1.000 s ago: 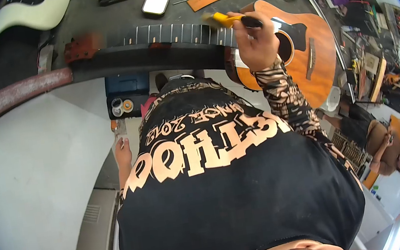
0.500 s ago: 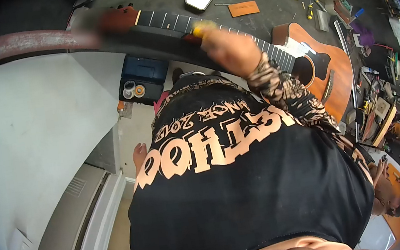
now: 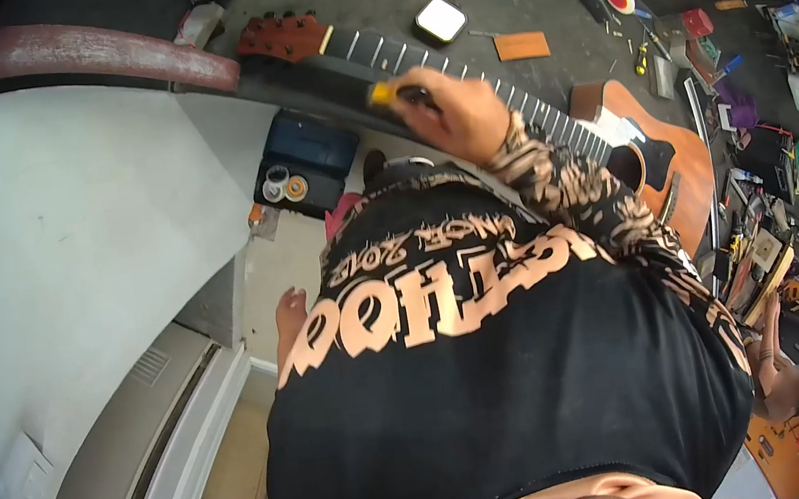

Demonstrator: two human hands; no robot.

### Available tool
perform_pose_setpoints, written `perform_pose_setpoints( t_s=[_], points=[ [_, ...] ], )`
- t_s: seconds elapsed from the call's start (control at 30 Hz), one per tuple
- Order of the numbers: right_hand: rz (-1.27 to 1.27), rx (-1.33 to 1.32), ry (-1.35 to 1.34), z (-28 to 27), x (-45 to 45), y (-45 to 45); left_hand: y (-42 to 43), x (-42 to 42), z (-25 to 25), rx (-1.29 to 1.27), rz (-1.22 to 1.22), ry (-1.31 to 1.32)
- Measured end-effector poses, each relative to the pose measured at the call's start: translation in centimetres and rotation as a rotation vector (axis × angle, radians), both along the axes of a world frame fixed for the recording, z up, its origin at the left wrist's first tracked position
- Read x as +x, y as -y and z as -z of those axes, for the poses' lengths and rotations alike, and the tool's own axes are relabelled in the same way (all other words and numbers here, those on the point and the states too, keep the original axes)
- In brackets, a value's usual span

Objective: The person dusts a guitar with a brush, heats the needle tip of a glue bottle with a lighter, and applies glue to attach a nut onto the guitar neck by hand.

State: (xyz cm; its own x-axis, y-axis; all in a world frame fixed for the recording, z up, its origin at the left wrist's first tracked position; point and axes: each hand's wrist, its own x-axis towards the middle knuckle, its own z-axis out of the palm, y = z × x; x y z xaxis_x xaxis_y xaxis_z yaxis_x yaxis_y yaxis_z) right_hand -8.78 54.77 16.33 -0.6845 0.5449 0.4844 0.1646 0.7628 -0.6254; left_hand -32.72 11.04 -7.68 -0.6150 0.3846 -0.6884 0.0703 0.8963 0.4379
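An acoustic guitar (image 3: 689, 186) lies on the dark workbench, its neck running to a reddish headstock (image 3: 286, 37) at upper left. My right hand (image 3: 463, 115) is closed around a small yellow-and-black tool (image 3: 382, 93). It hovers at the bench's near edge, overlapping the fretted neck in view; whether it touches the neck I cannot tell. The tool's exact kind is hidden by my fingers. My left hand (image 3: 291, 309) hangs low at my side, partly hidden by my shirt, with its fingers loosely apart and no object visible in them.
On the bench lie a white-topped square case (image 3: 441, 20), a brown rectangular piece (image 3: 522, 45) and a yellow screwdriver (image 3: 642, 58). Tools crowd the right side. A blue case (image 3: 311, 150) holding tape rolls sits below the bench edge. Another person (image 3: 785, 380) is at far right.
The view has shifted, so the bench items sit further right and lower. My right hand has moved toward the near edge with the yellow-and-black tool. The left hand stays at my side.
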Motion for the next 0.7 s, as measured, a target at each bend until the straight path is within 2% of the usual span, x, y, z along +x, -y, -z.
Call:
perform_pose_setpoints(
  t_s=[0.03, 0.07, 0.1, 0.13, 0.17, 0.2, 0.27, 0.3, 0.33, 0.37, 0.4, 0.43, 0.47, 0.53, 0.57, 0.6, 0.67, 0.7],
  points=[
    [0.022, -0.134, -0.054, -1.0, -0.6, 0.2, -0.4, -0.5, 0.1, -0.004, 0.021, -0.005],
    [0.140, 0.031, -0.139, -1.5, -1.4, -1.2, 0.9, -0.6, 0.4, -0.029, 0.039, -0.001],
    [0.218, -0.070, -0.143, -0.7, -2.1, -2.5, 0.0, -0.6, -0.8, -0.015, 0.023, -0.054],
    [0.293, -0.162, -0.149, -0.1, -2.7, -3.7, 4.4, -2.2, 5.7, 0.232, -0.207, 0.045],
    [0.138, -0.067, -0.075, 1.4, -3.1, -3.5, 6.2, -3.0, 8.8, 0.214, -0.184, 0.099],
    [-0.051, -0.088, 0.060, 0.3, -3.2, -2.4, 5.9, -3.3, 8.6, 0.198, -0.137, 0.098],
    [0.035, 0.048, -0.216, -0.2, -4.8, -3.2, 5.1, -2.8, 6.5, 0.155, -0.028, 0.050],
    [0.142, -0.049, -0.188, 0.4, -5.2, -4.4, 5.4, -2.3, 6.2, 0.233, -0.152, 0.081],
    [0.245, -0.140, -0.161, 0.9, -5.5, -5.7, 5.0, -1.8, 5.5, 0.168, -0.194, 0.055],
    [0.170, -0.138, 0.027, 0.3, -5.4, -5.2, 3.4, -1.1, 2.9, 0.080, -0.124, 0.034],
    [-0.019, 0.035, 0.032, 1.2, -5.6, -4.9, 1.8, -0.7, 0.3, -0.005, -0.046, 0.009],
    [0.027, 0.085, -0.073, 0.9, -6.0, -4.9, 2.3, -0.7, 0.3, -0.030, 0.074, -0.013],
    [0.068, 0.138, -0.173, 0.4, -6.4, -4.9, 1.4, -1.2, 0.6, -0.018, 0.067, -0.014],
    [0.257, -0.191, -0.214, -0.1, -6.1, -6.8, 2.1, -1.3, -0.2, -0.022, 0.039, -0.019],
    [0.229, -0.131, -0.028, 0.3, -6.0, -6.8, 2.9, -1.4, 1.3, -0.004, -0.036, -0.031],
    [0.055, 0.142, 0.133, 0.8, -6.1, -5.9, 3.0, -1.6, 1.6, -0.031, -0.055, -0.012],
    [-0.039, -0.022, -0.021, -0.1, -6.3, -4.3, 3.4, -2.9, 3.1, -0.027, 0.114, -0.013],
    [0.142, -0.114, -0.111, 0.6, -6.5, -5.1, 2.5, -3.3, 1.7, 0.018, 0.105, -0.019]
  ],
)
